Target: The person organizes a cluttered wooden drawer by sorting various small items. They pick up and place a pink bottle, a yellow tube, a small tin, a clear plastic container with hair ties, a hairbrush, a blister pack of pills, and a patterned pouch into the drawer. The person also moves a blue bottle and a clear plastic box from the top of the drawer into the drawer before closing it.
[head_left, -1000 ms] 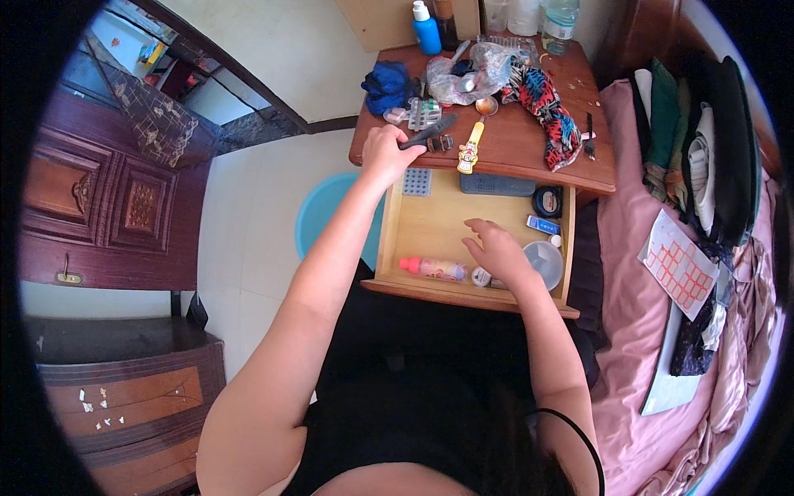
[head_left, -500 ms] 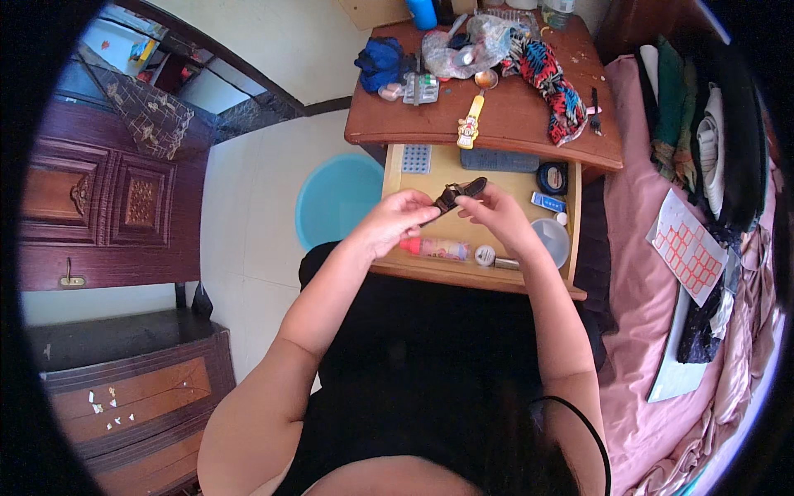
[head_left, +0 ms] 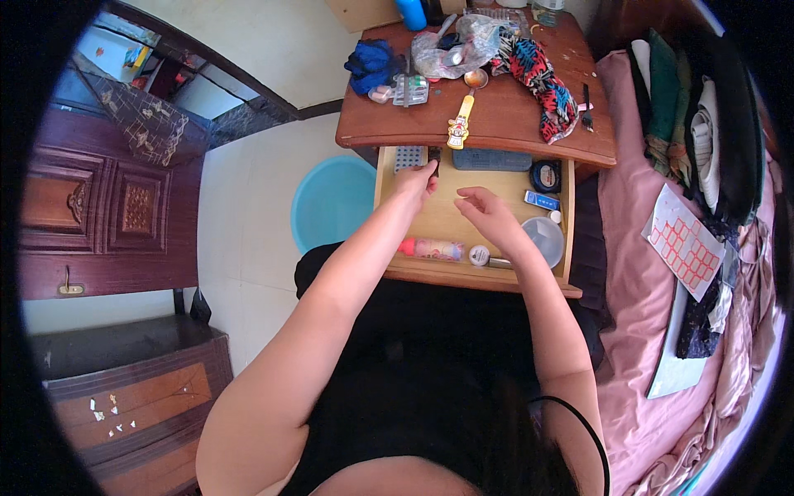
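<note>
Firstly, at left, a light-blue basin (head_left: pixel 331 207) stands on the floor (head_left: pixel 248 215), just left of the open drawer (head_left: pixel 440 217). The left hand (head_left: pixel 416 178) is closed on a dark strap (head_left: pixel 435 155) in the drawer's far left part, beside a dotted sheet (head_left: pixel 407 157). The dark strap's long axis runs roughly front to back, its visible end pointing away from the person, close to the front edge of the bench (head_left: pixel 513 132). Near the drawer's front wall lies a pink-capped bottle (head_left: pixel 434 249), cap leftward, label print too small to read. Bare drawer floor shows between the hands. The right hand (head_left: pixel 490 217) hovers, unladen, fingers loosely bent. Further right are a clear round bowl (head_left: pixel 543 241) and a blue-and-white box (head_left: pixel 542 200), lettering illegible. Rightmost, a red-gridded paper (head_left: pixel 686 241) lies on the pink bed (head_left: pixel 628 331).
</note>
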Tool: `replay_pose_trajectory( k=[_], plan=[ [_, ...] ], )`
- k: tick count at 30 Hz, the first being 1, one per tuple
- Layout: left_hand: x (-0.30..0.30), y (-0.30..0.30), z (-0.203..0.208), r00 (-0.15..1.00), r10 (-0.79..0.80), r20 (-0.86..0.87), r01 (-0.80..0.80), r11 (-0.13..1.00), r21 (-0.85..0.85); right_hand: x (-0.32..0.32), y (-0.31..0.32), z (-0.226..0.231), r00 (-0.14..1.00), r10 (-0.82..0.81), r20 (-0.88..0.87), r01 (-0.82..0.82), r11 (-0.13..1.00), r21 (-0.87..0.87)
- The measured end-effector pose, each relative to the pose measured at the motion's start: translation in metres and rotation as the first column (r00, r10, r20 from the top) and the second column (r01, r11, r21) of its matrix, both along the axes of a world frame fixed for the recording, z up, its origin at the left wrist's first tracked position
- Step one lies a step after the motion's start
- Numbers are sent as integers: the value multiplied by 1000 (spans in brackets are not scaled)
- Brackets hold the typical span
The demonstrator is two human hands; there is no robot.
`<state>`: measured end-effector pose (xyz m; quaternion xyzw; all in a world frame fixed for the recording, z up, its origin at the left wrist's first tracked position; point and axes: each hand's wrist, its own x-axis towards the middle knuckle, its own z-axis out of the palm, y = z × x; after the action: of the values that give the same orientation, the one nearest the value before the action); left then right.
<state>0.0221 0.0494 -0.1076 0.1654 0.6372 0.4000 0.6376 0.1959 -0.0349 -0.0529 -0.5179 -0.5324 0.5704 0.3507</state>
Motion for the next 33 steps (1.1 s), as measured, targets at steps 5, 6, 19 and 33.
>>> replay_pose_trajectory(
  k=[5, 6, 19, 33],
  plan=[
    [7, -9, -10, 997, 25, -78, -16, 992, 123, 2, 2, 3, 999, -10, -52, 10, 1000, 5],
    [7, -16, -8, 991, -13, -130, 34, 987, 160, 2, 2, 2, 999, -17, -49, 18, 1000, 7],
    [-8, 24, 119, -6, 599, -800, 836, 442, 325, 4, -2, 5, 1000, 3, -28, -3, 1000, -3],
    [-35, -2, 120, 420, 601, -680, 731, 220, 646, 1, 3, -3, 998, -3, -67, 3, 1000, -2]
  ],
)
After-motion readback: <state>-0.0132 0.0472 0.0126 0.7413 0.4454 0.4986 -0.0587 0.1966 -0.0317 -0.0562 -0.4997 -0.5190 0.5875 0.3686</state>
